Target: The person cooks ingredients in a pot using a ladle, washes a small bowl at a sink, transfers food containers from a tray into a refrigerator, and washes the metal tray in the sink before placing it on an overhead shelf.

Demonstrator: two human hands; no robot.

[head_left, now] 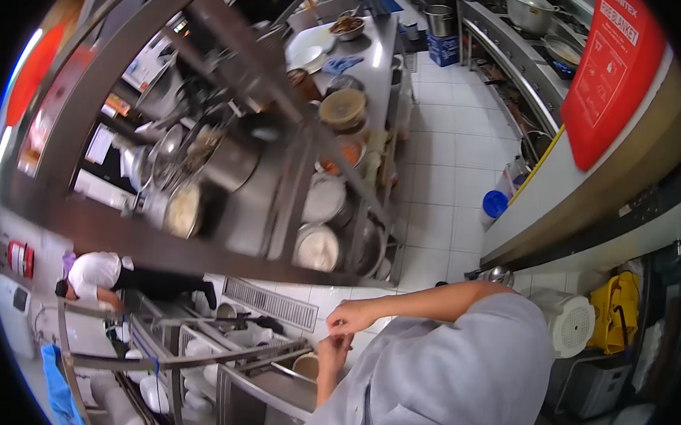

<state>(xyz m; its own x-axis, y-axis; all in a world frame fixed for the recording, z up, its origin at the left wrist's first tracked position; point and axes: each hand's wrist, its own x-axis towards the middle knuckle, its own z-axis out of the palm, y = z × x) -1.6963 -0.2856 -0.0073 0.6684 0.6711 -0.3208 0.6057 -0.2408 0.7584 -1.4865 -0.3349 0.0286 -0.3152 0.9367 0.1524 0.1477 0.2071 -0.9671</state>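
My right hand [353,316] reaches in from the right, its fingers curled and pressed together. Just below it, my left hand [335,349] points upward with bent fingers, and its fingertips meet those of my right hand. Whatever lies between the fingers, if anything, is too small to make out. Both hands are in the air in front of my grey shirt [448,372]. Beneath my left hand, a round beige container [306,365] sits in a steel counter.
A steel shelf frame [162,242] crosses the left side, with pots and food tubs [318,247] behind it. At left, a person [98,277] bends over. A tiled aisle [436,156] runs up beside the stove [509,75]. A red fire blanket case [613,73] hangs at right.
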